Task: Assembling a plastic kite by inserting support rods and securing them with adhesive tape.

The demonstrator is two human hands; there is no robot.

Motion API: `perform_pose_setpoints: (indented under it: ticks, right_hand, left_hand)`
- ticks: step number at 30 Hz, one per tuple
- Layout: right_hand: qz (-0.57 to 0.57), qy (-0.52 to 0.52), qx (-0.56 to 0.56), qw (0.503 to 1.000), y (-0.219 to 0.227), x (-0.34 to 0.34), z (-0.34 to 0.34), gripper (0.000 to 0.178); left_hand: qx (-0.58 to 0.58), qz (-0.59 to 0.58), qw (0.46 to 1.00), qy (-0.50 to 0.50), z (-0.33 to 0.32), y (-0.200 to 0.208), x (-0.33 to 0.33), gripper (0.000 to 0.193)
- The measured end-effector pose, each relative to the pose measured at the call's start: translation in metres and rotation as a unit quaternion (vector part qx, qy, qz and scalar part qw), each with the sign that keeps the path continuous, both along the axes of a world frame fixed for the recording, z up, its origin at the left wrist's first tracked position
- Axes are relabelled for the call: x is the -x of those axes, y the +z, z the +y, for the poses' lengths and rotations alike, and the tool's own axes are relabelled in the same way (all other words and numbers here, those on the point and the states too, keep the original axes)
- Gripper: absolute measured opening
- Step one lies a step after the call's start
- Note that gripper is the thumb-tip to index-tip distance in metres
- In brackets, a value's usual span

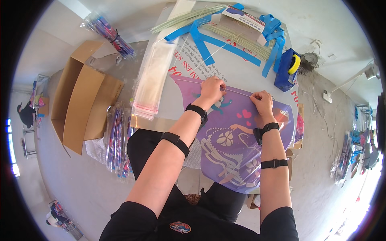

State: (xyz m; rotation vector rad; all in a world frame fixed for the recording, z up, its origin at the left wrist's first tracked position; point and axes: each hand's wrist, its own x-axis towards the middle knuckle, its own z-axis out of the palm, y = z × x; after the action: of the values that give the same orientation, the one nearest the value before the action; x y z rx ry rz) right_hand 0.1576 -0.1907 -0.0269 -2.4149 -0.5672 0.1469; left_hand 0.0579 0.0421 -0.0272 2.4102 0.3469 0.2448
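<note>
A purple printed sheet [225, 138] with a cartoon figure in a dress and pink hearts lies over the near side of the table and hangs down towards my lap. Along its far edge runs a thin pale rod [240, 93]. My left hand [213, 90] is closed, its fingers pinching the sheet's edge near the middle of the rod. Further right, my right hand [262, 103] pinches the same edge with thumb and fingertips. What lies exactly between the fingertips is partly hidden. Black straps circle both wrists and forearms.
On the table [183, 100] lie clear plastic bags [155, 76], thin pale sticks [237, 38], blue ribbon strips [203, 46], an open small box [243, 20] and a blue tape dispenser [286, 70]. At the left stand a cardboard box [82, 106] and bagged colourful bundles [118, 140].
</note>
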Motion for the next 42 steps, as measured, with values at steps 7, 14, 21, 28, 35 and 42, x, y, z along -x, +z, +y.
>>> perform_pose_setpoints:
  ticks: [7, 14, 21, 28, 35, 42]
  right_hand:
    - [-0.02, 0.006, -0.004, 1.0, -0.003, 0.0, -0.002, 0.01]
    - [-0.027, 0.015, 0.0, 1.0, 0.0, -0.002, -0.003, 0.009]
    - [-0.03, 0.021, -0.023, 0.999, -0.001, 0.001, -0.003, 0.009]
    - [-0.024, 0.018, -0.009, 1.0, -0.001, 0.001, -0.002, 0.01]
    - [-0.02, 0.009, -0.023, 0.999, -0.001, 0.0, -0.002, 0.011]
    - [-0.01, 0.017, -0.019, 1.0, -0.001, -0.001, -0.003, 0.012]
  left_hand:
    - [0.036, 0.017, 0.999, -0.011, 0.004, -0.001, -0.004, 0.021]
    - [0.03, 0.03, 0.999, -0.032, 0.006, 0.003, -0.005, 0.021]
    - [0.009, 0.025, 0.998, -0.058, 0.008, 0.006, -0.004, 0.021]
    - [0.069, 0.071, 0.992, -0.076, 0.013, 0.002, -0.005, 0.022]
    - [0.035, 0.044, 0.995, -0.087, 0.014, 0.006, -0.004, 0.02]
    - [-0.062, -0.061, 0.991, -0.102, 0.009, 0.011, 0.0, 0.015]
